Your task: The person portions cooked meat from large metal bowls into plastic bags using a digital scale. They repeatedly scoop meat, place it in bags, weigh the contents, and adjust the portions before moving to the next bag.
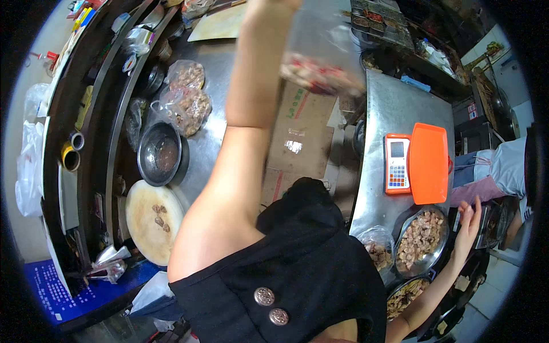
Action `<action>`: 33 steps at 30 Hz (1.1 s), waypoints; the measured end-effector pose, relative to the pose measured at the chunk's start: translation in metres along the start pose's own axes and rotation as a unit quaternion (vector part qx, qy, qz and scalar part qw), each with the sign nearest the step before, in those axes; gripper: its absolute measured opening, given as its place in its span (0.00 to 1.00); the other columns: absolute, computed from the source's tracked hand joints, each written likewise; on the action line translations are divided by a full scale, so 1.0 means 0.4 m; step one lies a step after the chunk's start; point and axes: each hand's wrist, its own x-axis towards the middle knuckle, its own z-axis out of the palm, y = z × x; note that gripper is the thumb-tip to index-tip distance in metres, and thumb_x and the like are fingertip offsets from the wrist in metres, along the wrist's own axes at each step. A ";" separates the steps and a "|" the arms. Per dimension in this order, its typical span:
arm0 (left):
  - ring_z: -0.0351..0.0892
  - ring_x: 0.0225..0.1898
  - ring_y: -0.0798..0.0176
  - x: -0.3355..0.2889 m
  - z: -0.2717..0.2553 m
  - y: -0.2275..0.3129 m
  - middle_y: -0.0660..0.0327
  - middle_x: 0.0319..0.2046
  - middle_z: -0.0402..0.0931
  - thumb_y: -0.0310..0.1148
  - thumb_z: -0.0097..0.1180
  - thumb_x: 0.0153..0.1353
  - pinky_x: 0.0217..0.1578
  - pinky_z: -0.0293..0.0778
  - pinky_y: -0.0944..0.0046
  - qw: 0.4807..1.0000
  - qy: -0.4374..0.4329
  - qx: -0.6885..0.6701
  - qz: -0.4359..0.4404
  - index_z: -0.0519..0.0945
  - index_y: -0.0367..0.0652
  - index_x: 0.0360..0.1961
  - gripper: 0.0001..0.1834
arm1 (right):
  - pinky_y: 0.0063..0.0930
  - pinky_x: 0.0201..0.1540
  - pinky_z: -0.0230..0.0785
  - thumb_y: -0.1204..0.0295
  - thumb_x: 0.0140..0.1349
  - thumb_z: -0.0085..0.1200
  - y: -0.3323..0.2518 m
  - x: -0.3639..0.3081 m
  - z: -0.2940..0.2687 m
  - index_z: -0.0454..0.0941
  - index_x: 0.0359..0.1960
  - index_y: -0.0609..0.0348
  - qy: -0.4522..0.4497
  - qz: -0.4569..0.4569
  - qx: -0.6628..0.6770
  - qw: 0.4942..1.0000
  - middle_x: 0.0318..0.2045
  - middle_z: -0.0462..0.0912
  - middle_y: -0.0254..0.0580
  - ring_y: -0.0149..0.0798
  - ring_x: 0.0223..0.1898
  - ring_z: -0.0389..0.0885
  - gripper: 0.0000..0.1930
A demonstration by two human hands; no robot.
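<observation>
My left arm stretches to the top edge, where my left hand (277,4) is blurred and partly cut off. A clear plastic bag of raw meat pieces (323,75) hangs from it in the air, smeared by motion. Its fingers are mostly hidden, but they appear closed on the bag's top. Out to the right, my right hand (470,216) holds nothing, its fingers apart. Nearest to that hand is a metal bowl of chopped meat (422,240) on the right steel counter. An orange kitchen scale (398,164) with an orange tray (429,164) stands just beyond.
On the left steel counter lie bagged meat (186,106), a dark metal bowl (160,153) and a round cutting board (150,220) with several small pieces. Flattened cardboard (303,134) covers the floor between the counters. Another person (503,168) is at the far right.
</observation>
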 end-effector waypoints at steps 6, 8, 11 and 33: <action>0.76 0.31 0.61 0.151 -0.506 -0.180 0.54 0.37 0.76 0.44 0.54 0.59 0.33 0.68 0.67 0.836 0.007 0.549 -0.005 0.75 0.43 0.46 0.20 | 0.23 0.51 0.67 0.65 0.68 0.48 0.208 -0.086 -0.010 0.62 0.64 0.60 0.055 0.085 0.055 0.993 0.44 0.81 0.41 0.30 0.45 0.78 0.25; 0.76 0.32 0.60 0.162 -0.712 -0.200 0.54 0.38 0.76 0.43 0.54 0.60 0.34 0.69 0.66 0.740 -0.027 0.669 -0.055 0.75 0.42 0.46 0.19 | 0.24 0.44 0.69 0.64 0.65 0.51 0.219 -0.116 -0.003 0.65 0.62 0.58 0.086 0.087 0.062 0.991 0.40 0.82 0.40 0.30 0.40 0.78 0.25; 0.76 0.33 0.59 0.080 -0.899 -0.294 0.53 0.38 0.77 0.41 0.53 0.60 0.36 0.70 0.64 0.577 -0.076 0.801 -0.138 0.76 0.41 0.46 0.18 | 0.20 0.41 0.68 0.68 0.65 0.50 0.402 -0.201 -0.061 0.69 0.57 0.61 0.176 0.184 -0.028 0.967 0.40 0.81 0.38 0.28 0.38 0.78 0.20; 0.78 0.45 0.48 -1.520 0.417 -0.334 0.37 0.43 0.76 0.38 0.65 0.49 0.45 0.74 0.57 0.575 -0.715 0.226 -0.327 0.63 0.23 0.58 0.40 | 0.44 0.40 0.68 0.63 0.48 0.63 0.606 -0.798 0.266 0.79 0.40 0.57 0.225 0.515 -0.325 0.760 0.32 0.82 0.45 0.51 0.36 0.77 0.18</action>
